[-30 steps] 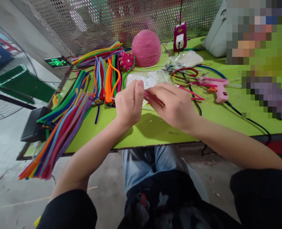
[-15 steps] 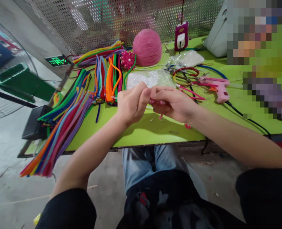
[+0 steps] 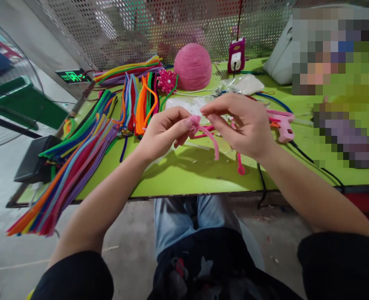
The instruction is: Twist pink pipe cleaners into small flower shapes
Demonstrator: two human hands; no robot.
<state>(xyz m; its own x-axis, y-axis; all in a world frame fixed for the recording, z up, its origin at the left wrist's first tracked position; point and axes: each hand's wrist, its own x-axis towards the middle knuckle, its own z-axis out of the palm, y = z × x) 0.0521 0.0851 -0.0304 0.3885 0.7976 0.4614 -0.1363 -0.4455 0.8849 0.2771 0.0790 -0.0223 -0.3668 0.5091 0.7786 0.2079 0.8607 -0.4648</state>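
My left hand (image 3: 168,130) pinches a small curled pink pipe cleaner (image 3: 195,121) between thumb and forefinger, above the green table. A loose pink tail of it hangs down to the right. Close by on the right, my right hand (image 3: 245,125) has thumb and forefinger apart with nothing visible between them. Its other fingers are partly hidden. Under the hands lie a deeper pink pipe cleaner with a looped end (image 3: 240,168) and a clear bag of white bits (image 3: 187,103).
Bundles of coloured pipe cleaners (image 3: 68,175) cover the table's left side. Behind stand a pink ball (image 3: 192,66) and a pink beaded flower (image 3: 167,81). A pink glue gun (image 3: 286,125) with a black cord lies right. A purple power socket (image 3: 236,55) hangs at the back.
My hands were together around the pink pipe cleaner. Now my right hand has come away to the right and opened, and the curled piece shows in my left fingers.
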